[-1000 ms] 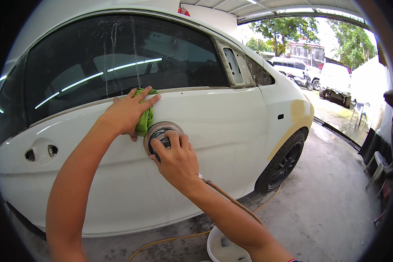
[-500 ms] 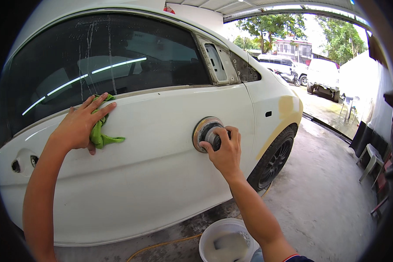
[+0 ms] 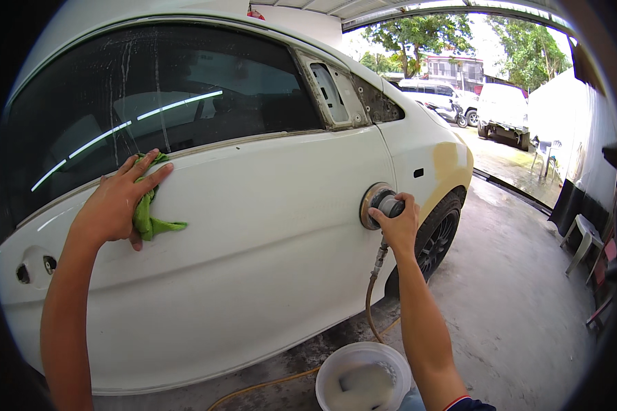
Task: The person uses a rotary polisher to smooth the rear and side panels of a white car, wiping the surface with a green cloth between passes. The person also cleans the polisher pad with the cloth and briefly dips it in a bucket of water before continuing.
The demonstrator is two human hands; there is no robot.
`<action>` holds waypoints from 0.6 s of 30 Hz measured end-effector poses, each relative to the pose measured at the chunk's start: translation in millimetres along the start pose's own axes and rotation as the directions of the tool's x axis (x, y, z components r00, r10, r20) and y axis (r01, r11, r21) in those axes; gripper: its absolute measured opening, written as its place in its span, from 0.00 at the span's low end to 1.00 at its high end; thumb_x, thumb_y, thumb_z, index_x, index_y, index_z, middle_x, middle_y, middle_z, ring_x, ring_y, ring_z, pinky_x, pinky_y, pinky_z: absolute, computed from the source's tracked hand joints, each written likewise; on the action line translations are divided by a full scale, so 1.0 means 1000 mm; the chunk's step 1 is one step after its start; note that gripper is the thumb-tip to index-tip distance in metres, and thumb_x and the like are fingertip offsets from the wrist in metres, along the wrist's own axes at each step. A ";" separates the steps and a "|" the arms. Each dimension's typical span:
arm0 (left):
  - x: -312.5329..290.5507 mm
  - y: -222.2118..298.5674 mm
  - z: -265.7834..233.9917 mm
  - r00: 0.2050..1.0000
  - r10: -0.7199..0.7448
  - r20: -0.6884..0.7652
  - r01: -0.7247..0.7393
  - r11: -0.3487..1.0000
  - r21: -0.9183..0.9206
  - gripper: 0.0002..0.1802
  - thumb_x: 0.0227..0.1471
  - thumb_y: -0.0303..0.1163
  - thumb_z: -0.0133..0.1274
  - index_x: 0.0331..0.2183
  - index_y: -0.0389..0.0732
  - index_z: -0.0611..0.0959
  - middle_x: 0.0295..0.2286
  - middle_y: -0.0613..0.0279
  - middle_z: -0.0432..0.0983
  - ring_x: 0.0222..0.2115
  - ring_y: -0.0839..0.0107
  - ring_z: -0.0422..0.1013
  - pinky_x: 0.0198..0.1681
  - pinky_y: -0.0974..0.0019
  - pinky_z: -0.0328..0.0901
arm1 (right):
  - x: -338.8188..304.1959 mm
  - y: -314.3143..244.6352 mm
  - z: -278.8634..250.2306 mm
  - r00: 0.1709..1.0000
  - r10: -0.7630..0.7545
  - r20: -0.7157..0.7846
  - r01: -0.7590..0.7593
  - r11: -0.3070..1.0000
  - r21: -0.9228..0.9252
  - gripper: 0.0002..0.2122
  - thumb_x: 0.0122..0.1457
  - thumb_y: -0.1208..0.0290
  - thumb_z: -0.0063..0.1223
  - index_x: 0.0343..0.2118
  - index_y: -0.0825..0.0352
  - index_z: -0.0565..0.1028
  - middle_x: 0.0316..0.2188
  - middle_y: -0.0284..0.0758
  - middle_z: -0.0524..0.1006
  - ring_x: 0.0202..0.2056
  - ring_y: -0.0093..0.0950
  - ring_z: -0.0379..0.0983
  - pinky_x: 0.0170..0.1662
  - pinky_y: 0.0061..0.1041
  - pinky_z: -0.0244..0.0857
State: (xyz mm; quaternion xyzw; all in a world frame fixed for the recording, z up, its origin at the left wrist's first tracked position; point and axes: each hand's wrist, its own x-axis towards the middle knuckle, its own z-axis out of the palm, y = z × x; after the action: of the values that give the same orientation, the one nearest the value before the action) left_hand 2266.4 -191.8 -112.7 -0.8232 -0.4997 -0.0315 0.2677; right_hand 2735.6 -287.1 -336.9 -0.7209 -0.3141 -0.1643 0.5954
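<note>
A round air sander (image 3: 378,206) lies with its disc against the white car door (image 3: 253,198), close to the door's front seam. Wrapped around its body are the fingers of my right hand (image 3: 400,222). An air hose (image 3: 370,301) hangs from the sander toward the floor. My left hand (image 3: 116,202) presses a green cloth (image 3: 147,216) to the door just under the dark side window (image 3: 185,96). Its fingers are spread over the cloth, part of which hangs out below them.
A white bucket (image 3: 325,373) of cloudy water stands on the floor below my right arm. A yellow-brown hose (image 3: 267,383) runs along the ground beside it. The front wheel (image 3: 439,236) is right of the door. Plastic stools (image 3: 583,240) stand at the right wall.
My right hand has slid the sander rightward along the door, toward the front seam. Its hose has come into view. The left hand stays on the cloth at the same spot.
</note>
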 end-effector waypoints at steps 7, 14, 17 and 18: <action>0.000 0.003 0.003 1.000 -0.015 0.013 0.015 0.999 0.028 0.86 0.15 0.29 0.86 0.73 0.79 0.54 0.76 0.79 0.41 0.75 0.59 0.45 0.73 0.29 0.55 | -0.089 -0.112 0.020 0.961 -0.250 0.118 0.232 0.962 0.146 0.29 0.45 0.65 0.81 0.51 0.59 0.75 0.54 0.42 0.68 0.55 0.45 0.70 0.56 0.46 0.70; -0.004 -0.003 0.005 0.999 0.032 -0.018 -0.032 0.999 0.012 0.85 0.16 0.29 0.86 0.73 0.77 0.55 0.76 0.78 0.41 0.75 0.59 0.45 0.72 0.25 0.55 | -0.188 -0.218 0.050 0.774 -0.620 0.127 0.587 0.779 0.221 0.28 0.42 0.67 0.81 0.48 0.51 0.78 0.51 0.36 0.71 0.50 0.45 0.70 0.40 0.42 0.77; -0.003 -0.004 0.004 0.999 0.030 -0.009 -0.031 1.000 -0.006 0.85 0.16 0.29 0.85 0.73 0.77 0.55 0.76 0.78 0.42 0.75 0.59 0.45 0.71 0.25 0.55 | -0.206 -0.239 0.058 0.655 -0.746 0.123 0.718 0.665 0.207 0.26 0.42 0.67 0.81 0.45 0.49 0.77 0.50 0.35 0.71 0.49 0.43 0.71 0.38 0.41 0.77; -0.002 -0.004 0.004 1.000 0.025 -0.002 -0.025 1.000 -0.013 0.85 0.16 0.29 0.85 0.73 0.77 0.56 0.76 0.78 0.42 0.75 0.59 0.44 0.71 0.24 0.55 | -0.207 -0.241 0.059 0.641 -0.759 0.113 0.732 0.649 0.208 0.26 0.42 0.67 0.81 0.45 0.49 0.77 0.50 0.35 0.71 0.49 0.43 0.71 0.38 0.41 0.77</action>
State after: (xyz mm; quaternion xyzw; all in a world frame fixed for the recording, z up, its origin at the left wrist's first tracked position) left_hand 2260.8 -190.1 -115.4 -0.8309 -0.4892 -0.0320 0.2632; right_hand 2416.2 -260.6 -294.8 -0.4945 -0.6498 -0.3027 0.4916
